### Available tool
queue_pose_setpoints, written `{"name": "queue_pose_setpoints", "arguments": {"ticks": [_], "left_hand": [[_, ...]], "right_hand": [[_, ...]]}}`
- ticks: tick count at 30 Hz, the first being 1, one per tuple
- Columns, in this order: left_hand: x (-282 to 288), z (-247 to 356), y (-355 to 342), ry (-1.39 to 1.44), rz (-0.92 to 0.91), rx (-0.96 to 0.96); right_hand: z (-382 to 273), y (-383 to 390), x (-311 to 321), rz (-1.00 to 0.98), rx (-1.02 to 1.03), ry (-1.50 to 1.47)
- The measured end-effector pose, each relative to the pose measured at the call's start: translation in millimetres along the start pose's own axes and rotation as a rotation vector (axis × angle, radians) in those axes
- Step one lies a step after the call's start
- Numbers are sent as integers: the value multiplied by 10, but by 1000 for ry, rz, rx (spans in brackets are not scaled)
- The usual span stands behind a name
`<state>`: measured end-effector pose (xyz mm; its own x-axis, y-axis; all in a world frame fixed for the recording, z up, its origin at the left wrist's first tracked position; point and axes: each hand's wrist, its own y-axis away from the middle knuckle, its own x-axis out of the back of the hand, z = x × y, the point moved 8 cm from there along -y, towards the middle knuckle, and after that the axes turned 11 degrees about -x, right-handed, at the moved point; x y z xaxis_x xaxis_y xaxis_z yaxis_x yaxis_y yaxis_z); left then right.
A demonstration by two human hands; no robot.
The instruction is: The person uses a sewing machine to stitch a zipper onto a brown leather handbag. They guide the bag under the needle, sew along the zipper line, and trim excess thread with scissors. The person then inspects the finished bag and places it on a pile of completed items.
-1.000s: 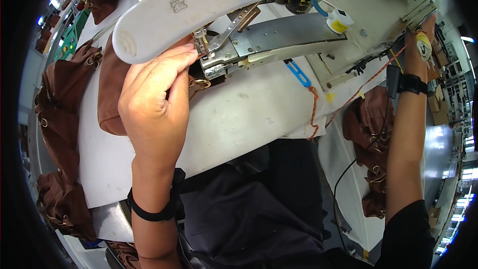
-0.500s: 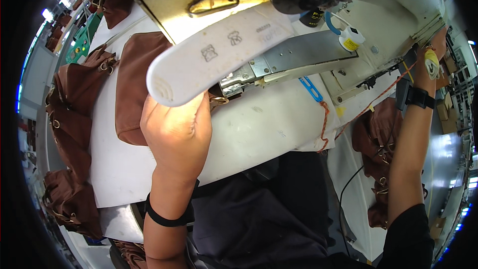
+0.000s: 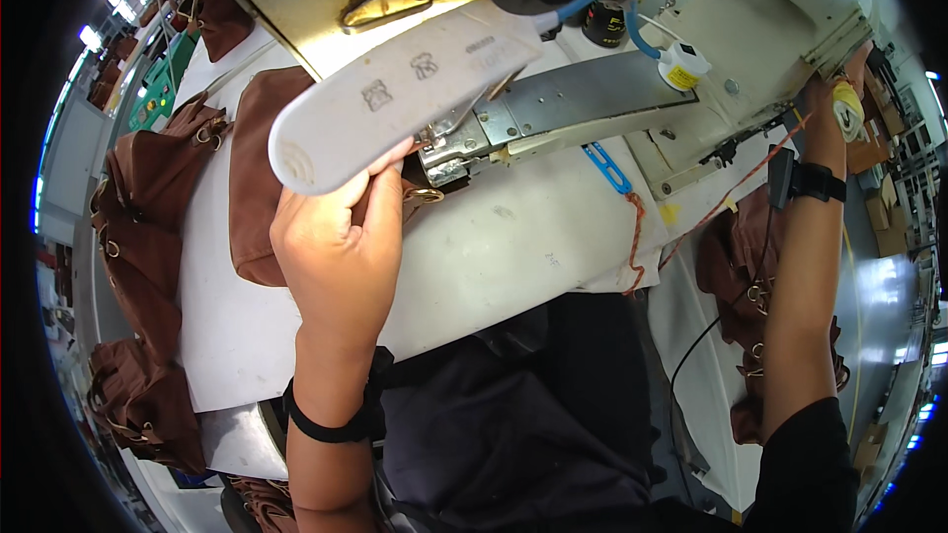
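Beneath the white paddle-shaped cover in the head view, the left hand reaches up to the tip of the slim metal arm of a sewing machine. Its fingers are bent and drawn close together, the thumb just beside them; brown material shows in the narrow gap. The cover hides part of the fingers, so I cannot tell exactly what they grip.

The brown bag lies on the white tabletop, left of the hand and partly behind it, reaching toward the arm's tip. A gold ring sits just to the right of the thumb, below that tip.

Stretched far to the right, the other arm ends beside the machine's column. The right hand is partly hidden there — I cannot tell whether its fingers are spread or closed on something. A yellow-and-white roll is next to it, and a black wristband circles the wrist.

Near the metal arm lie a blue plastic tool with an orange cord and a white bottle with a yellow label; a black can stands behind. More brown bags crowd the left edge — others hang at the right, near the forearm.
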<state>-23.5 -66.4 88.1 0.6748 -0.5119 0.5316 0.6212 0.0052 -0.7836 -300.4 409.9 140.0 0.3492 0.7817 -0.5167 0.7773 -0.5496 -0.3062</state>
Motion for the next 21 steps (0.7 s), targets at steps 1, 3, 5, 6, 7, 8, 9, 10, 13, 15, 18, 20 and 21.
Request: {"name": "queue_pose_setpoints", "arguments": {"ticks": [1, 3, 5, 6, 7, 8, 9, 10, 13, 15, 18, 20, 21], "left_hand": [[-12, -10, 24, 23, 2, 22], [-15, -48, 55, 73, 26, 48], [-23, -24, 61, 65, 48, 11], [-13, -15, 64, 53, 57, -6], [-15, -1, 71, 35, 48, -9], [-13, 27, 63, 17, 32, 12], [13, 60, 59, 0, 47, -5], [3, 75, 46, 4, 59, -30], [-41, 66, 37, 34, 64, -56], [-4, 24, 42, 18, 47, -55], [15, 12, 50, 23, 16, -51], [5, 32, 6, 17, -15, -55], [-7, 13, 5, 33, -8, -65]], "right_hand": [[15, -28, 6, -19, -5, 20], [46, -261, 125, -52, 16, 114], [-47, -369, 158, -68, 94, 194], [-104, -377, 165, -26, 84, 316], [-215, -395, 189, 16, 73, 436], [-381, -409, 214, 40, 122, 509], [-551, -495, 186, 32, 177, 572], [-826, -639, 167, 27, 246, 640], [-1171, -1468, -39, -147, 258, 869], [-996, -1166, -581, -206, 203, 901], [-860, -599, -497, -141, 318, 584], [-652, -473, -279, -89, 388, 378], [-624, -482, -249, -71, 396, 335]]}}
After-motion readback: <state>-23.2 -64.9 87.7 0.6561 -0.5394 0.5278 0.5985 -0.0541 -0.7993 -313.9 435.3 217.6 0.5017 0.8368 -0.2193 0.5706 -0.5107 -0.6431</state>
